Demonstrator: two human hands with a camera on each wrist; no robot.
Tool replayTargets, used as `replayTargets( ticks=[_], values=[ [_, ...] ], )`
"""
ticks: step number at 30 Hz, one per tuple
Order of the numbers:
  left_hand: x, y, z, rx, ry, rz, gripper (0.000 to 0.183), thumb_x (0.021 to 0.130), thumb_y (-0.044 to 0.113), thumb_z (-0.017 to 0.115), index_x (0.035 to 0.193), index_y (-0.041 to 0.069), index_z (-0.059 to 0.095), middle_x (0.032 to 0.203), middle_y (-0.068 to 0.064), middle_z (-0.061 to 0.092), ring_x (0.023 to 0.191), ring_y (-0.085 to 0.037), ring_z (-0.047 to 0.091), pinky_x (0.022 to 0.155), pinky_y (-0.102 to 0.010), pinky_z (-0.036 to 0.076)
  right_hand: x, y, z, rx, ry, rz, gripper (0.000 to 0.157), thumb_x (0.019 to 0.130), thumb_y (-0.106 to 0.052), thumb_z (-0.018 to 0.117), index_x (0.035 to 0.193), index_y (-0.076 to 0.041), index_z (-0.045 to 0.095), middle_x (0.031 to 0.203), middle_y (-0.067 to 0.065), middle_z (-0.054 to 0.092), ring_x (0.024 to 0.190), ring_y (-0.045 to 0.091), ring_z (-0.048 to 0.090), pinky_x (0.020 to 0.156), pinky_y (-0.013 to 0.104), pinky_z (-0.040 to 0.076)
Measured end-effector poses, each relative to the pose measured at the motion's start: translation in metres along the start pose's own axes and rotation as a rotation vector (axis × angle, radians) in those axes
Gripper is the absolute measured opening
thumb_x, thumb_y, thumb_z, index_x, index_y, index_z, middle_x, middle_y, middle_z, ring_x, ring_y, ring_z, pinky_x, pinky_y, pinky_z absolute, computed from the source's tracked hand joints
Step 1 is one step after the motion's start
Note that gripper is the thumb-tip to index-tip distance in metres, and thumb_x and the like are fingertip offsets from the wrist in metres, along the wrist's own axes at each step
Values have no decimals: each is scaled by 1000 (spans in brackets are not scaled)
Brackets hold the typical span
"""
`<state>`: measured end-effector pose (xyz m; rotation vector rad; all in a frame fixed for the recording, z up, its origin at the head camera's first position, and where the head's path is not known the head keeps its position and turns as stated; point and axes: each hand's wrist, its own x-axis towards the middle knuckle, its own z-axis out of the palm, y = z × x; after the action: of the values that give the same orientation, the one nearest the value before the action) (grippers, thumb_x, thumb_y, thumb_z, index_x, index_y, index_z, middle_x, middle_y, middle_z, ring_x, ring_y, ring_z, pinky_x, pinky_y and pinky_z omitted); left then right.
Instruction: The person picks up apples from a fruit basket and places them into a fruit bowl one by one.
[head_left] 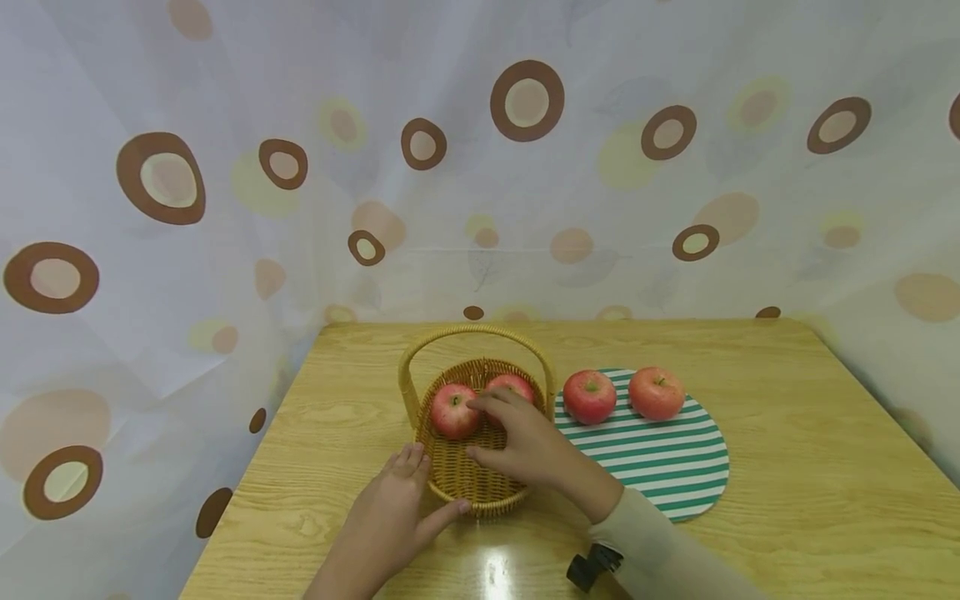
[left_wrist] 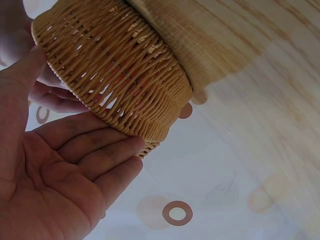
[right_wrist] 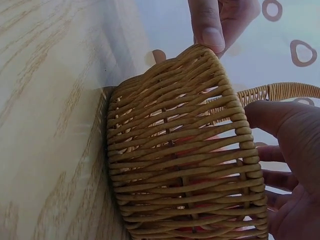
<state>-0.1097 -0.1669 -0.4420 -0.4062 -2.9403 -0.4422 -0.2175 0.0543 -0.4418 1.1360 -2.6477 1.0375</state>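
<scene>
A wicker basket (head_left: 480, 492) with an arched handle stands on the table and holds two red apples, a left one (head_left: 454, 411) and a right one (head_left: 512, 384). My left hand (head_left: 390, 508) steadies the basket's near left rim, fingers nearly straight along the side and thumb at the front edge. In the left wrist view the palm of that hand (left_wrist: 65, 175) faces up beside the weave. Over the basket's inside reaches my right hand (head_left: 521, 437), its fingertips right at the left apple and partly covering the right one. Thumb and fingers are spread apart with nothing between them.
To the right of the basket lies a round green-and-white striped mat (head_left: 652, 467). On its far part sit two more apples, one on the left (head_left: 590, 397) and one on the right (head_left: 657, 393). A patterned curtain (head_left: 465, 192) surrounds the wooden table (head_left: 810, 500).
</scene>
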Motion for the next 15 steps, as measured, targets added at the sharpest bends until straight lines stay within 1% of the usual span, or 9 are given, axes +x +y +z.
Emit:
replayTargets(
  ticks=[6, 11, 15],
  values=[
    [0, 0, -2, -1, 7, 2, 85, 97, 63, 68, 135, -13, 65, 148, -33, 58, 141, -48, 56, 112, -58, 53, 6, 1, 2, -11, 0, 17, 62, 90, -30, 86, 144, -7, 64, 146, 13, 61, 134, 32, 61, 108, 49, 58],
    [-1, -1, -1, 9, 0, 2, 89, 98, 66, 65, 142, -11, 60, 149, -32, 57, 140, -48, 57, 109, -58, 55, 8, 1, 6, 4, -4, 14, 60, 91, -28, 86, 142, -6, 64, 145, 12, 62, 134, 31, 60, 109, 49, 57],
    [-1, 0, 0, 11, 10, 6, 90, 98, 64, 66, 146, -11, 57, 149, -33, 57, 138, -49, 58, 108, -58, 55, 10, 0, 6, 8, 0, 14, 59, 91, -28, 85, 141, -5, 65, 145, 13, 61, 135, 32, 60, 109, 50, 57]
  ],
)
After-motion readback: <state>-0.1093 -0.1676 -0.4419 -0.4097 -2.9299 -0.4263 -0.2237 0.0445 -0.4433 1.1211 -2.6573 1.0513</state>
